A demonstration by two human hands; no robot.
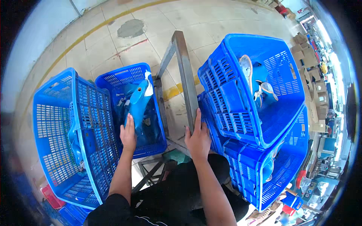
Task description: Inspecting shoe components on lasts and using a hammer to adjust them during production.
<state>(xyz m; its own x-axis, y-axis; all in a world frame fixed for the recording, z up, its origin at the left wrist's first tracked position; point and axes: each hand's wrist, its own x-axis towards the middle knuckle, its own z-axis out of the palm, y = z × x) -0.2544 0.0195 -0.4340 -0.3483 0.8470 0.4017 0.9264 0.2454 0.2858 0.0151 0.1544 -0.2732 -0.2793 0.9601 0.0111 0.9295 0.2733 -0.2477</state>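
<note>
My left hand [128, 136] reaches over a blue crate [130, 69], fingers straight and close together. They lie against the side of a blue plastic shoe last [140, 100], which is tilted, its holed end up and its lower end near my hand. A thin white piece [149, 84] is beside its upper end. My thumb is hidden. My right hand [198, 141] is open by an upright-looking metal frame bar [184, 71]. The index finger points along the bar and the thumb is spread; whether it presses on the metal I cannot tell.
A blue crate [56, 113] stands at left. On the right, an upper blue crate [279, 94] holds shoes [246, 69] and rests on a lower crate [245, 169]. Cardboard boxes [311, 56] stand far right. A yellow line [113, 17] crosses the tiled floor.
</note>
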